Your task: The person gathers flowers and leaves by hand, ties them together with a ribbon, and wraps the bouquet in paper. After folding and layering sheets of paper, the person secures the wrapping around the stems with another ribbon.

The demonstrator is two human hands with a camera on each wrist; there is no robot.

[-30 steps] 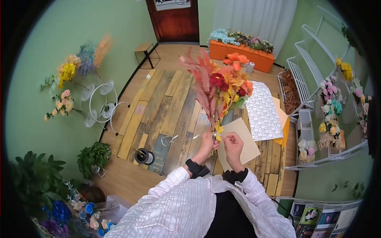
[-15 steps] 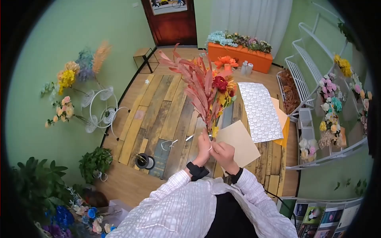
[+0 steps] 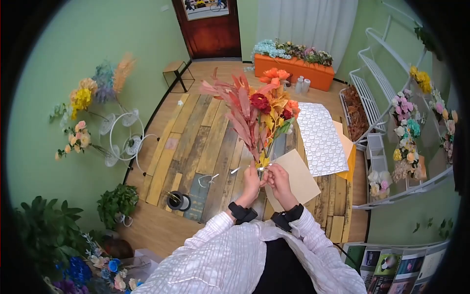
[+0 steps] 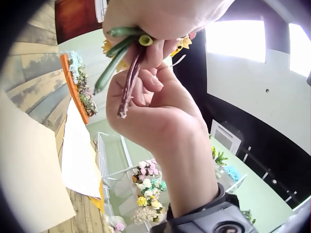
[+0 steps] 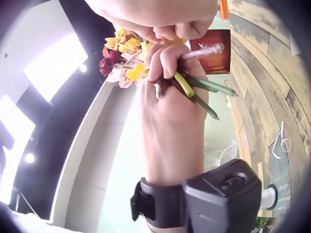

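My left hand (image 3: 251, 186) grips the stems of a bouquet of flowers (image 3: 259, 103) with dusty-red leaves, orange and dark-red blooms and yellow leaves. The bouquet stands upright over the table. Green and brown stem ends (image 5: 209, 86) stick out below that hand in the right wrist view. A thin white tie (image 3: 261, 168) goes round the stems just above the left hand. My right hand (image 3: 281, 185), close beside the left, pinches the tie's end with curled fingers. In the left wrist view the right hand (image 4: 160, 107) is behind the stem ends.
On the plank table (image 3: 196, 127) lie a beige sheet (image 3: 298, 176), a white patterned sheet (image 3: 323, 139), a loose white strip (image 3: 208, 180) and a dark round reel (image 3: 178, 200). White racks with flowers (image 3: 406, 122) line the right wall. An orange planter box (image 3: 293, 71) stands at the back.
The bouquet tilted left and then came partly back upright. My right hand moved down against the left hand, then rose and drew slightly away to the tie.
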